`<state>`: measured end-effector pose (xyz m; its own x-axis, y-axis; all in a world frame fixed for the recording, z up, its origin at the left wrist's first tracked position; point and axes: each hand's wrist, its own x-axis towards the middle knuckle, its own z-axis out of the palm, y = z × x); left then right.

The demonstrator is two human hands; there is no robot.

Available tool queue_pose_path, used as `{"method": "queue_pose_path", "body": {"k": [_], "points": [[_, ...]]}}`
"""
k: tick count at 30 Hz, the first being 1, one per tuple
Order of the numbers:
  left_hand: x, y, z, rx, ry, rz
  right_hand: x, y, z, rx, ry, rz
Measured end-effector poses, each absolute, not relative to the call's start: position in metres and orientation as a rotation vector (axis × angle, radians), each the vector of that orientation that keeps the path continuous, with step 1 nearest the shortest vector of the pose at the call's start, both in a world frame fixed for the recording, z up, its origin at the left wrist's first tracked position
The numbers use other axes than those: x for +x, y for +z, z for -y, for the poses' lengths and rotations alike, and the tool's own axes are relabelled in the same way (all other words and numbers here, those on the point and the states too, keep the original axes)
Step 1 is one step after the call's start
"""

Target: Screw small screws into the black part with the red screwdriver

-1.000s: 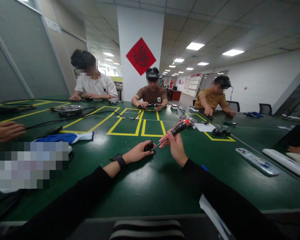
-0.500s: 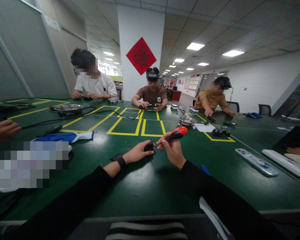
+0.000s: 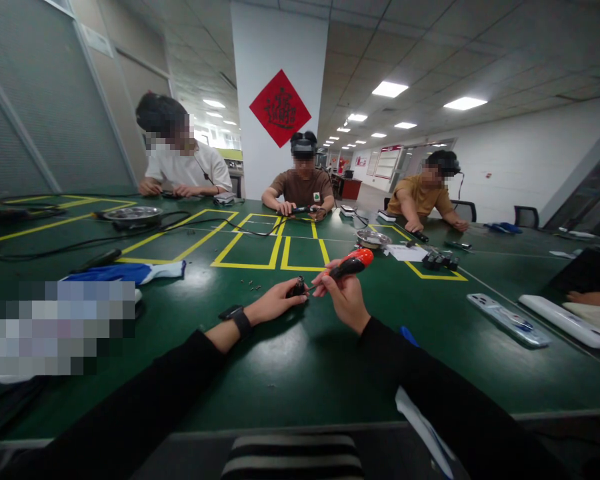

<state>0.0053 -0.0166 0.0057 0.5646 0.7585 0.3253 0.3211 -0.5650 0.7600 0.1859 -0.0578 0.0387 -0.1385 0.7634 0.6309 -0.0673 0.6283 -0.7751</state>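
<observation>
My left hand (image 3: 275,305) rests on the green table (image 3: 290,360) and pinches a small black part (image 3: 297,288) between its fingertips. My right hand (image 3: 344,296) is closed round a screwdriver with a red and black handle (image 3: 349,264); its thin shaft slants down to the left and its tip meets the black part. A black watch (image 3: 236,319) sits on my left wrist. A few tiny screws (image 3: 251,283) lie on the table just left of my left hand.
Three people sit across the table, each working with their hands. A blue and white cloth (image 3: 125,272) lies to the left, metal bowls (image 3: 133,215) (image 3: 371,238) and black cables (image 3: 200,227) farther back. Phones (image 3: 507,320) and a white device (image 3: 563,321) lie to the right.
The screwdriver handle dropped lower and flatter, and both hands stayed together over the part. The other person's hand at the far left edge has left the picture.
</observation>
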Motion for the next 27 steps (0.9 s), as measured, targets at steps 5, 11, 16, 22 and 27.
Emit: {"method": "queue_pose_path", "body": {"k": [5,11,16,22,27], "points": [[0.005,0.006,0.017,2.146,0.873,-0.895,0.184,0.046,0.059,-0.513,0.998,1.429],[0.005,0.004,0.018,2.169,0.894,-0.896,0.184,0.053,0.059,-0.501,1.052,1.414],[0.005,0.002,0.018,2.207,0.916,-0.931,0.181,0.048,0.059,-0.527,1.023,1.422],[0.004,0.005,0.017,2.194,0.894,-0.851,0.180,0.045,0.062,-0.505,0.983,1.462],[0.004,0.005,0.016,2.168,0.890,-0.831,0.180,0.045,0.064,-0.513,0.954,1.470]]}}
